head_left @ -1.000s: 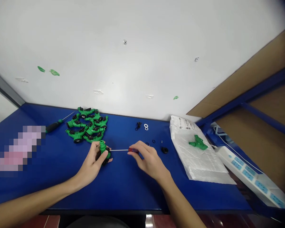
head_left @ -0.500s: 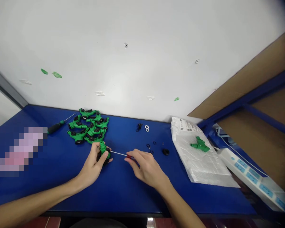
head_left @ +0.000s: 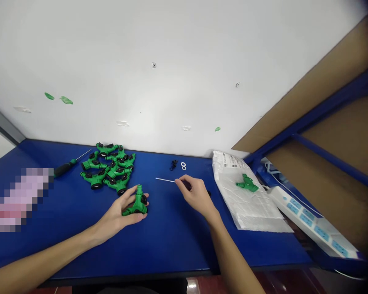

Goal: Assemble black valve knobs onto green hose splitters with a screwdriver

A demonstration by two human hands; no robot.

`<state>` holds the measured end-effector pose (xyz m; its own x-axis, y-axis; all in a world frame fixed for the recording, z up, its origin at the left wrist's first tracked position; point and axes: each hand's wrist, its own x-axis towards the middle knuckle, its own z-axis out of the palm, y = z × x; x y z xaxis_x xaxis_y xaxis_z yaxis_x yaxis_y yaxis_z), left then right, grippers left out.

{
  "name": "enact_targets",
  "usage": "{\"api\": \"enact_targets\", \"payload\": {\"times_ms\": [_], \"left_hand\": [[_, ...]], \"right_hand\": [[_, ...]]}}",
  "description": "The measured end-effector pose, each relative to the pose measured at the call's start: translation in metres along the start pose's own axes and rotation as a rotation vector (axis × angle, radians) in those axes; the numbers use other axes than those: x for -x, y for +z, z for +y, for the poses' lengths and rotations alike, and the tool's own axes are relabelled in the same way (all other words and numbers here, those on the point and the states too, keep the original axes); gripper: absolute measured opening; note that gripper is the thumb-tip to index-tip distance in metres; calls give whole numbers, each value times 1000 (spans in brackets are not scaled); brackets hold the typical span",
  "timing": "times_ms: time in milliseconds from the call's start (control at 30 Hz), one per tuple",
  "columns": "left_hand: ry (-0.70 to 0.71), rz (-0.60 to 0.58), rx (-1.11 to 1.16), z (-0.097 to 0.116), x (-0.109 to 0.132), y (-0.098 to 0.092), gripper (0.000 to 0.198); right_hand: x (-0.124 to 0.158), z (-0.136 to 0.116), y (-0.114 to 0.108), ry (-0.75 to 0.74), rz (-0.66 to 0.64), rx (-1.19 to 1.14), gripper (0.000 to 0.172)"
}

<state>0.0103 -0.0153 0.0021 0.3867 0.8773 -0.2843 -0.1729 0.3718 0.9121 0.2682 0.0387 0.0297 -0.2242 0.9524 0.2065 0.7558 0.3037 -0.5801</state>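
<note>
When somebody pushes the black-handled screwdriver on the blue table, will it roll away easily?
Probably a little: the black-handled screwdriver has a rounded handle and lies on a smooth-looking blue table. Its thin metal shaft looks stiff, and the handle probably carries most of the weight.

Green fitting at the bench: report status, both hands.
Left hand gripping green three-way fitting. Right hand holding thin screwdriver, tip apart from fitting. Pile of green fittings just beyond left hand.

My left hand (head_left: pixel 116 216) and right hand (head_left: pixel 198 196) are bare and slim; behind my fingers (head_left: pixel 185 182) the wrists narrow; my left forearm (head_left: pixel 43 255) and right forearm (head_left: pixel 233 257) are long, bare, sleeveless.
</note>
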Motion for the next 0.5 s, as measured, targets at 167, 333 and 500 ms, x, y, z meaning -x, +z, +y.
{"api": "enact_targets", "payload": {"times_ms": [167,333,500], "left_hand": [[-48,-44,-30,-4,-1,0,64],[-40,-55,13,-3,-3,2,54],[-18,-32,-27,-4,-3,1,55]], "right_hand": [[-4,2,38,43,6,354,17],[-11,6,43,43,-44,389,24],[-17,54,-9,151,-54,297,20]]}}
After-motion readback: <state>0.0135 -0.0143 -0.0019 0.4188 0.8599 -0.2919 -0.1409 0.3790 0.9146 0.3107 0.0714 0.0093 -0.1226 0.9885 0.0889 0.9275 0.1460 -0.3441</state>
